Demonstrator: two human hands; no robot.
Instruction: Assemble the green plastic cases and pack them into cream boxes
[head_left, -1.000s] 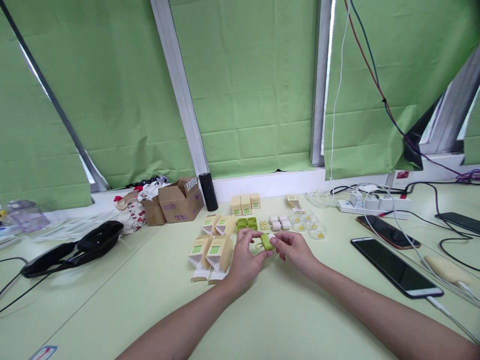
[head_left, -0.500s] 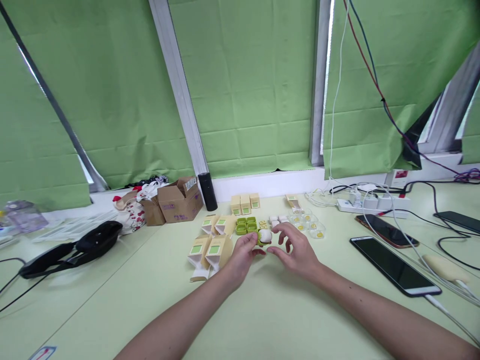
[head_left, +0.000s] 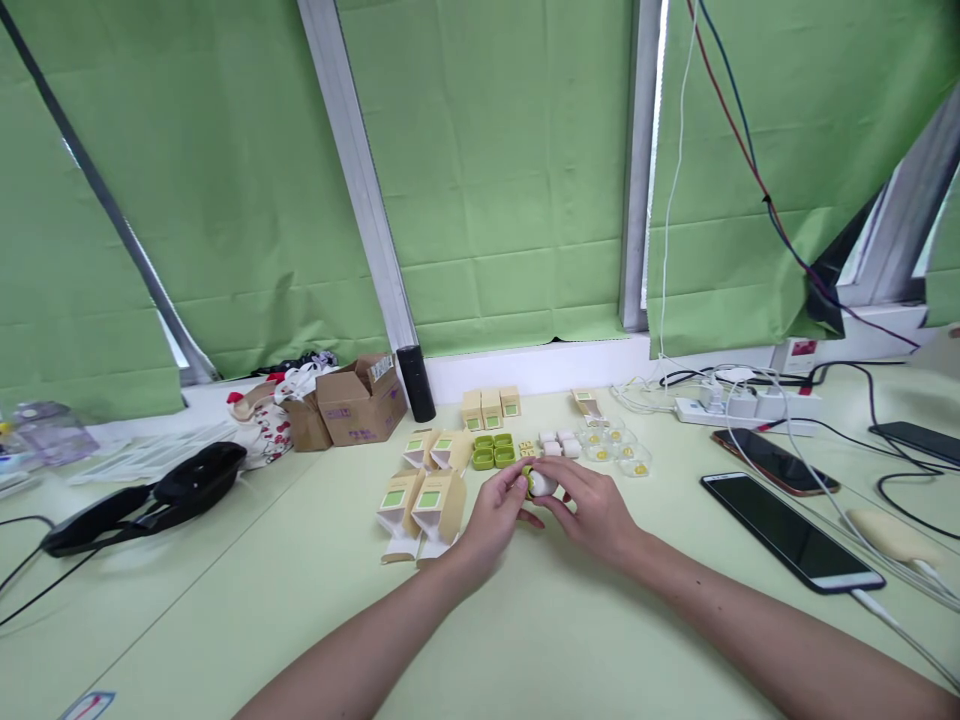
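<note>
Close together above the table, my left hand (head_left: pixel 495 510) and my right hand (head_left: pixel 592 503) are both closed on one small item. It is a white rounded piece (head_left: pixel 540 484) seated against a green cup (head_left: pixel 528 482). The left fingers grip the green side, and the right thumb and fingertips pinch the white part. Just beyond are several green square cups (head_left: pixel 493 452), small yellow pieces (head_left: pixel 526 449), white rounded pieces (head_left: pixel 561 443) and clear domed pieces with yellow centres (head_left: pixel 615 444). Opened cream cartons (head_left: pixel 439 500) stand left of my hands.
Closed cream cartons (head_left: pixel 490 408) and a black cylinder (head_left: pixel 415 383) stand at the back, beside a brown cardboard box (head_left: pixel 360 405). Phones (head_left: pixel 787 528), cables and a white power strip (head_left: pixel 742 413) lie on the right. A black strapped pouch (head_left: pixel 157 500) is on the left.
My right hand has moved left and closed its fingers on the white piece. The item has turned, with its green side now facing left.
</note>
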